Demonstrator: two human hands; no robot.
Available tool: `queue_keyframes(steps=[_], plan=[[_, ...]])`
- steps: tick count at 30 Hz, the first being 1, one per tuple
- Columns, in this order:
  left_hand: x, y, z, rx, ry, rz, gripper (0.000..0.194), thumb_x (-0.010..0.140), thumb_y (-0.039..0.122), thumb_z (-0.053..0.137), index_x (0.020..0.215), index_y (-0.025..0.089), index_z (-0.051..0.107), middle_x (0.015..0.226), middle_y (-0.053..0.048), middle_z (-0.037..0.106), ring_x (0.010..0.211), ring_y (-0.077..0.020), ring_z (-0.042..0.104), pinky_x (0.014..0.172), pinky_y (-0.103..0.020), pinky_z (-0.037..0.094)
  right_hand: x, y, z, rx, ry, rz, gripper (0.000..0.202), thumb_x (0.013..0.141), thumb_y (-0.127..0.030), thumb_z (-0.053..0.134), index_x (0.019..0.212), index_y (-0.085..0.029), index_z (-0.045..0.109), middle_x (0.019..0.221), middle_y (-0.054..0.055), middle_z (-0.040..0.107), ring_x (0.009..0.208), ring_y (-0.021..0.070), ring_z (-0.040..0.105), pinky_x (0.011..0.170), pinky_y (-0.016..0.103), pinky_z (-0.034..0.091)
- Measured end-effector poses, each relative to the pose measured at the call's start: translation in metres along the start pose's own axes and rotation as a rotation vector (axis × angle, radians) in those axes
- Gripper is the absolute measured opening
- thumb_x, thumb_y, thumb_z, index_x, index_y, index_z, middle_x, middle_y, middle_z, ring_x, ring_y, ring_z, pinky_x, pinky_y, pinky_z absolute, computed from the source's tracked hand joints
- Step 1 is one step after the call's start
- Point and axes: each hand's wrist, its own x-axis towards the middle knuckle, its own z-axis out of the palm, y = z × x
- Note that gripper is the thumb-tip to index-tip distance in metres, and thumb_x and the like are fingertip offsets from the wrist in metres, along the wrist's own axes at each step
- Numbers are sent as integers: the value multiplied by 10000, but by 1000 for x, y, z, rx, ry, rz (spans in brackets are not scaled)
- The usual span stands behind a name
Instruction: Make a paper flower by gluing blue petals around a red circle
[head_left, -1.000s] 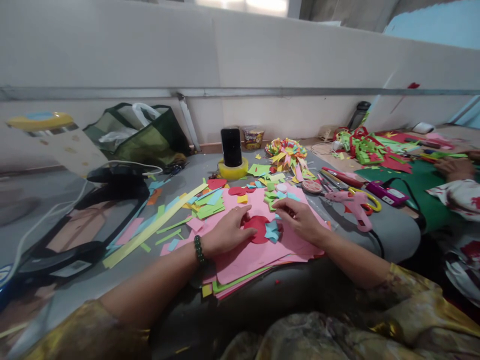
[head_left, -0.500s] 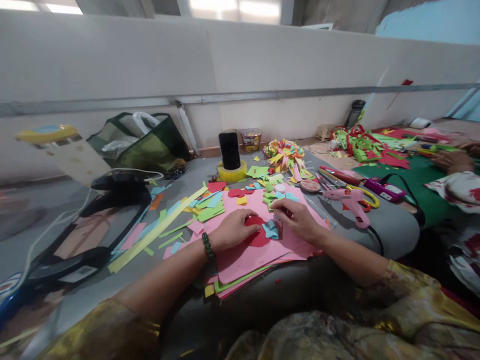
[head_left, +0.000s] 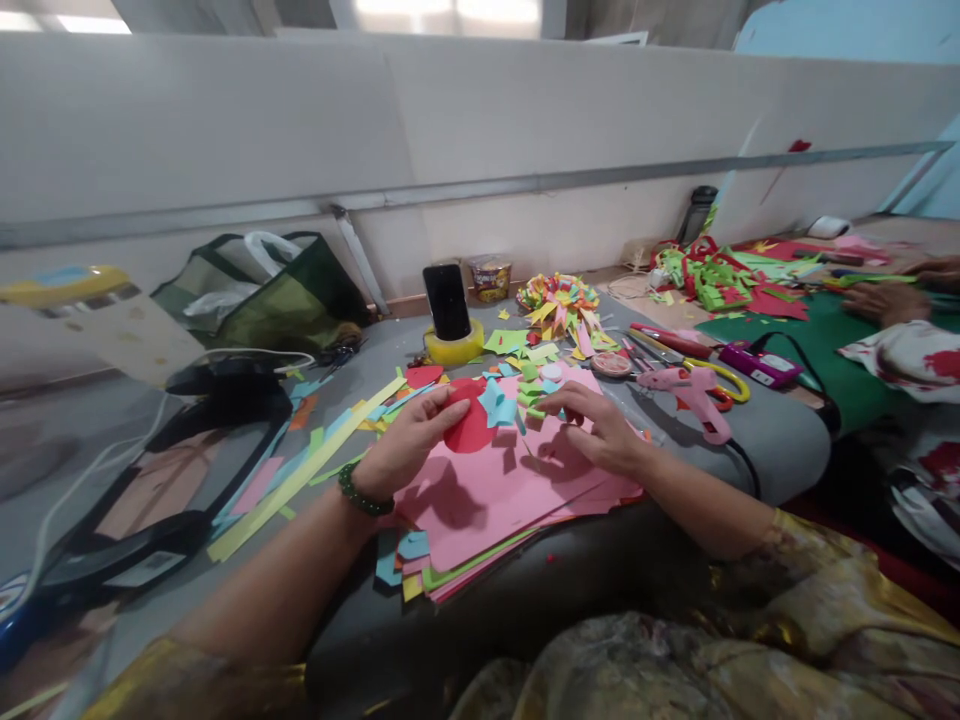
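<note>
Between the thumb and fingers of my left hand (head_left: 409, 440) is a red paper circle (head_left: 466, 430), lifted above the pink paper sheets (head_left: 487, 505). A folded light-blue paper piece (head_left: 498, 405) sits at the circle's right edge; whether it is stuck on cannot be told. My right hand (head_left: 596, 430) hovers just right of the blue piece, fingers bent and apart, with nothing visible in them. Small green paper scraps (head_left: 531, 385) lie behind its fingertips.
A pink glue gun (head_left: 694, 395) and yellow-handled scissors (head_left: 727, 380) lie to the right. Behind stand a phone (head_left: 448, 302) on a yellow tape roll (head_left: 454, 343) and a multicoloured paper flower (head_left: 562, 305). A co-worker's hand (head_left: 877, 300) is at far right.
My left hand has raised the red circle off the pink paper and shifted it leftward, the blue piece moving with it. My right hand stays close by. The view has shifted slightly.
</note>
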Motion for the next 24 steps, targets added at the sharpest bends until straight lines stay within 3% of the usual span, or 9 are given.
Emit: queue_keyframes(steps=[2,5,7,10,12,16,18,20,24], plan=[[0,0,1,-47,-15,-28,439,641,529,792,717,161,566,649,41,549,568,-74,462,532,-198,371,0,-3,-5,-6,-61,-68,372,677,-53,444,966,-180,641,901,63,663,826,173,606,709,299,487],[0,-2,2,-131,-33,-68,414,618,476,831,731,157,594,648,42,570,563,-70,484,532,-192,390,1,-7,-9,-49,-40,8,302,699,-63,462,933,-176,614,848,46,650,757,158,579,686,289,470],[0,-2,2,-205,-31,-101,383,608,421,853,728,159,601,652,39,589,567,-73,509,545,-193,422,5,-11,-11,-61,-48,101,328,719,-99,516,1027,-159,612,852,37,638,726,146,562,653,271,453],[1,-2,3,-311,-41,-164,329,619,338,868,727,161,613,662,31,622,582,-78,552,560,-184,461,15,-19,-8,-41,-173,192,501,770,-245,640,1257,-147,569,835,12,627,706,139,558,626,252,430],[0,-3,5,-355,-53,-191,286,639,287,862,728,162,621,646,30,626,587,-85,576,557,-178,474,23,-23,-2,-63,-231,213,572,775,-328,695,1309,-170,563,775,-15,617,658,128,540,605,239,407],[-1,-4,4,-422,-42,-207,270,618,198,871,736,154,633,636,24,635,584,-95,606,548,-174,490,38,-23,10,-287,-261,183,193,837,-230,640,997,-181,736,781,21,654,661,126,552,609,233,371],[-1,0,-4,-445,-14,-161,266,620,179,867,713,147,620,612,26,623,556,-88,596,530,-168,483,45,-19,9,-471,-263,197,191,885,-200,569,856,-169,755,852,66,685,744,153,596,643,248,372],[-1,9,-16,-485,35,-53,235,682,182,823,676,146,592,536,42,567,499,-75,556,506,-166,463,52,-14,3,-657,-257,248,258,922,-217,516,858,-160,760,918,97,700,825,181,626,678,261,378],[0,36,-49,-728,332,187,190,872,142,560,685,163,533,464,66,484,423,-53,462,485,-172,426,61,-2,-13,-917,-213,427,343,958,-214,424,943,-141,759,1012,134,704,881,214,658,650,274,375]])
